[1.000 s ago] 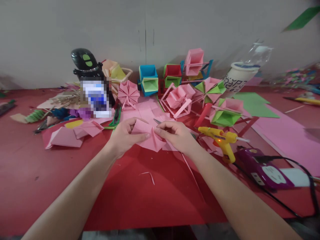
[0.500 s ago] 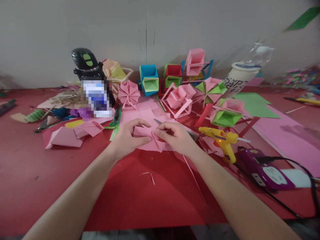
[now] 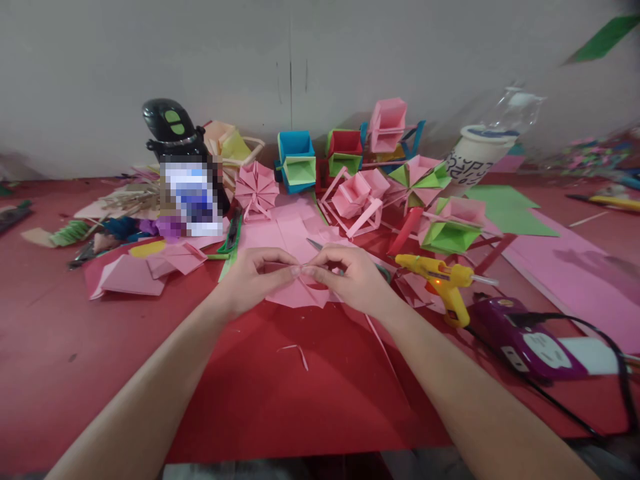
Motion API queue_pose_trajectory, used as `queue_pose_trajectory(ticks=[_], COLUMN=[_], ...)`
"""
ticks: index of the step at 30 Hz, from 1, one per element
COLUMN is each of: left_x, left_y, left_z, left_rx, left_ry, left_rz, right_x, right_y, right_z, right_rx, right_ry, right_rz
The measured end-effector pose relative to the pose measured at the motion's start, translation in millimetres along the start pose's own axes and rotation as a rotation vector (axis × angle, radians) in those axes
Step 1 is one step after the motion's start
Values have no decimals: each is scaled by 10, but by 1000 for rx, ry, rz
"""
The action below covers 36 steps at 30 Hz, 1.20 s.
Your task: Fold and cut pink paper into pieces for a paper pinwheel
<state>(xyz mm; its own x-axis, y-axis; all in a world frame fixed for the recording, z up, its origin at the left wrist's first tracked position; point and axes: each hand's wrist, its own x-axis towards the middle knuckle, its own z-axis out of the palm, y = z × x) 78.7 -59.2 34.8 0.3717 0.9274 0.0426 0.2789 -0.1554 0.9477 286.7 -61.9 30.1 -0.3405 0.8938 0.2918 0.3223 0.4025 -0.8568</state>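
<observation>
Left hand (image 3: 260, 277) and right hand (image 3: 350, 275) close together, thumbs against forefingers, both pinching pink paper (image 3: 295, 295) over red tabletop (image 3: 260, 400); yellow glue gun (image 3: 435, 269) just beside right hand.

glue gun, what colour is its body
Yellow; the glue gun shows in the head view, right of the hands.

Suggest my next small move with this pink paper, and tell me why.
I'd probably press the pinched part of the pink paper firmly. Your left hand and right hand both pinch it, thumb tips close together, so even pressure there looks easy. They partly hide the spot, so I can't tell how sharp any fold is.
</observation>
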Motion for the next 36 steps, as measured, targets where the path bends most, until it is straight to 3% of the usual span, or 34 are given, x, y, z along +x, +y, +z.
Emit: queue_pose_trajectory(ticks=[8,22,30,36], left_x=[-6,-17,8,21], left_y=[21,33,33,21], left_z=[-16,-47,-61,-3], left_rx=[16,103,45,-69], left_ry=[81,-75,105,180], left_rz=[33,10,-5,-23], right_x=[28,18,28,-17], right_y=[12,46,28,17], right_z=[-22,-77,-55,21], right_rx=[89,94,119,-57], right_ry=[31,-87,95,16], right_rz=[72,71,-34,-176])
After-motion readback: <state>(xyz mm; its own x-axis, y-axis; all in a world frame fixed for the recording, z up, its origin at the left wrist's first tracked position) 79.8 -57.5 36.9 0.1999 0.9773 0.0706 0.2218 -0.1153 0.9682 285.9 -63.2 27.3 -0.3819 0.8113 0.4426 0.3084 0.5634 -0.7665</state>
